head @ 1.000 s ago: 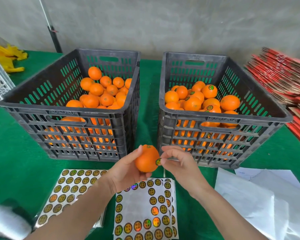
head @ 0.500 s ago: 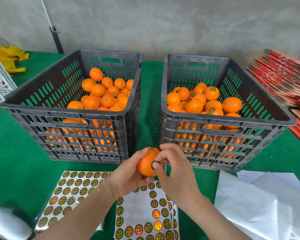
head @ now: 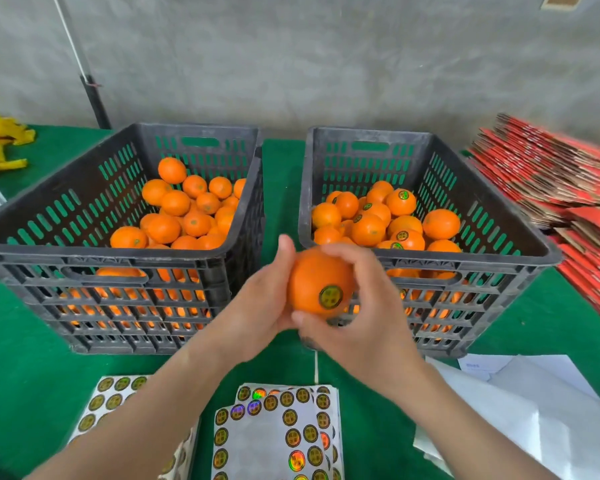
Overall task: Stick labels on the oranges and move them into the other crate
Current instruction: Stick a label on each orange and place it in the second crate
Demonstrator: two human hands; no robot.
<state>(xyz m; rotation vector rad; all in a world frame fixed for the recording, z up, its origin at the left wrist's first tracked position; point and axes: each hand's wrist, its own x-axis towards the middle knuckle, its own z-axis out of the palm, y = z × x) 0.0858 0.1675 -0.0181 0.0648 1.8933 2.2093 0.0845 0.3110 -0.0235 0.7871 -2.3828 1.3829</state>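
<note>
Orange [head: 317,282], label [head: 330,295] on near face, clamped between both hands: left hand [head: 257,306] cupping left side, right hand [head: 364,317] wrapped round right. Labelled-orange crate [head: 499,261] just beyond right hand, nearer to it than to left.

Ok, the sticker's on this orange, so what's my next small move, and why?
Probably let the left hand go and carry the orange with the right hand into the right crate: its label is on, and that crate holds the labelled oranges.
</note>
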